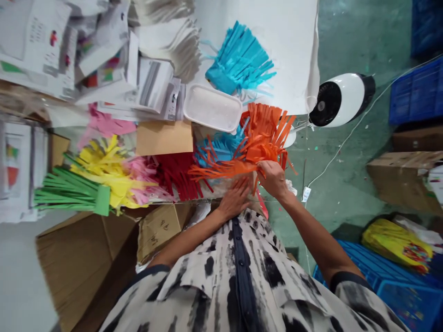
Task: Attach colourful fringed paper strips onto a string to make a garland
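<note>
My left hand (236, 197) lies flat with its fingers stretched out, pressing on orange fringed paper (221, 169) at the table's near edge. My right hand (273, 177) is closed in a pinch on the orange fringed paper pile (265, 133) just beyond it. Blue fringed paper (216, 148) lies under the orange strips. Red fringed paper (176, 177) sits to the left of my left hand.
Pink (141, 177), yellow (104, 168) and green (71, 191) fringed papers line the table's near edge. A white plastic tray (212, 108), another blue fringe bundle (238, 60), printed sheets (152, 83), a small fan (341, 99), cardboard boxes (86, 258) and blue crates (398, 286) surround me.
</note>
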{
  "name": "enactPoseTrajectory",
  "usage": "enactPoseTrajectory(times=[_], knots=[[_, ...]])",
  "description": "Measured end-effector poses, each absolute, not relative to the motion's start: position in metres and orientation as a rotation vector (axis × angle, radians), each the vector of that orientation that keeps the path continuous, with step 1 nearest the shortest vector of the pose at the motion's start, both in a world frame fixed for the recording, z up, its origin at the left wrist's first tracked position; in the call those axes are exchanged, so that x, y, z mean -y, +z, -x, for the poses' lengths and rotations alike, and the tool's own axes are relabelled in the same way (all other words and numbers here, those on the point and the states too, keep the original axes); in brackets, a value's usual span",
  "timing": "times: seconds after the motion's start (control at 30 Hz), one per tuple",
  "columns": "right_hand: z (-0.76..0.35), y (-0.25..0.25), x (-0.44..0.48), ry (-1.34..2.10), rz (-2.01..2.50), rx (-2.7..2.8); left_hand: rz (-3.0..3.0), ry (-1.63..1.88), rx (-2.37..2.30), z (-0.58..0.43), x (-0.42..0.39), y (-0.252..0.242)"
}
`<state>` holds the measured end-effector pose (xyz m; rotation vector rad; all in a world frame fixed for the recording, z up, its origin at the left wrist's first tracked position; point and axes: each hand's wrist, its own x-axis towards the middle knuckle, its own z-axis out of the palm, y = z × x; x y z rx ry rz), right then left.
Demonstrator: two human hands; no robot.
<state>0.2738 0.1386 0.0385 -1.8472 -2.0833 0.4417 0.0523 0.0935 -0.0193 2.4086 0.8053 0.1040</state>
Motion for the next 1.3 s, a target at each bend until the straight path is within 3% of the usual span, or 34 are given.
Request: enactPoseTrajectory(times=[0.17, 0.4, 0.5, 0.6, 0.7, 1.03, 1.3], knots=[[-0.278, 0.04, -0.138, 0.471, 1.829, 2.129, -2.399, 0.137, -0.714, -0.075, -0.093, -0.019], [-0.275, 0.04, -0.139, 0.451, 1.747, 2.163, -2.328, 0.224, -0.033, -0.023, -0.087, -0.011], [-0.275, 0.043, -0.134, 0.447, 1.65, 2.175, -2.34, 0.405, -0.185, -0.004, -0.099, 0.007], [-0.277, 0.047, -0.126, 0.42, 1.565, 2.196, -2.396, 0.578, -0.624, 0.003, -0.119, 0.022], [-0.277, 0.045, -0.115, 0.388, 1.53, 2.225, -2.427, 0.571, -0.899, -0.003, -0.14, 0.025], [-0.265, 0.003, -0.06, 0.525, 1.658, 2.31, -2.505, 0.276, -0.647, -0.001, -0.137, -0.005], [-0.263, 0.01, -0.05, 0.531, 1.755, 2.22, -2.557, 0.165, -0.693, 0.001, -0.142, 0.0]])
